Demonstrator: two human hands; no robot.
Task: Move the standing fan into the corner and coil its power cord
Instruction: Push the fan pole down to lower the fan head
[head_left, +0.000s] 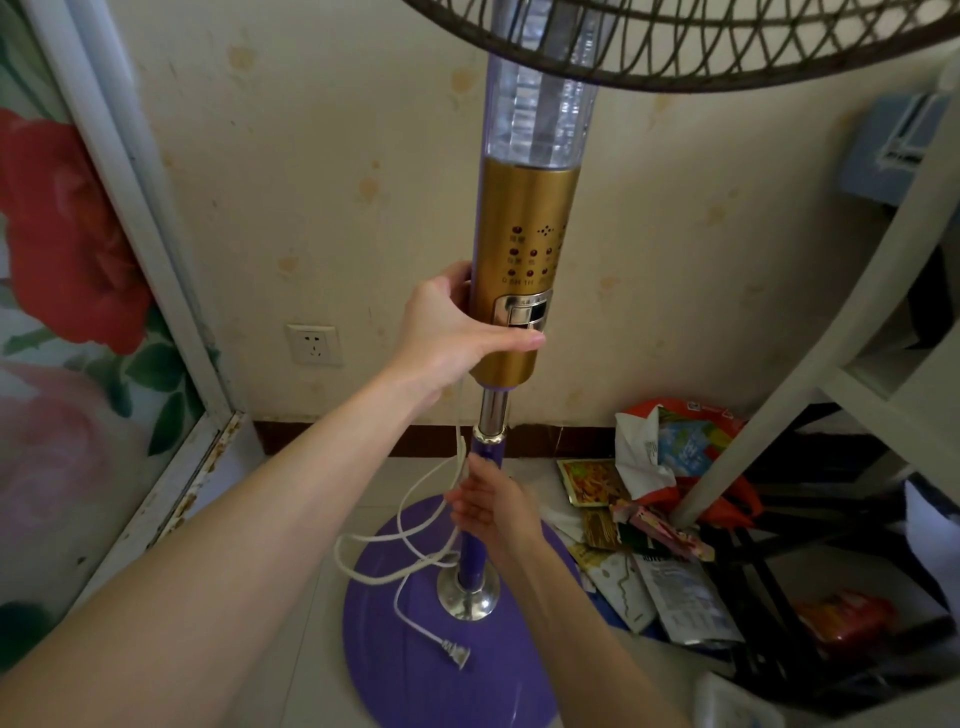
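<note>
The standing fan (524, 249) stands upright before a cream wall, with a gold control column, a purple pole and a round purple base (405, 670). My left hand (457, 327) grips the lower part of the gold column, thumb across its front. Lower down, my right hand (491, 506) is at the purple pole and holds the white power cord (400, 525) against it. The cord hangs in loose loops around the pole. Its plug (457, 652) lies on the base. The dark fan grille (727, 41) fills the top right.
A wall socket (313, 344) sits low on the wall to the left. A flowered sliding door (78, 312) with a white frame closes the left side. Snack wrappers and bags (660, 499) litter the floor to the right, under a white slanted furniture leg (810, 353).
</note>
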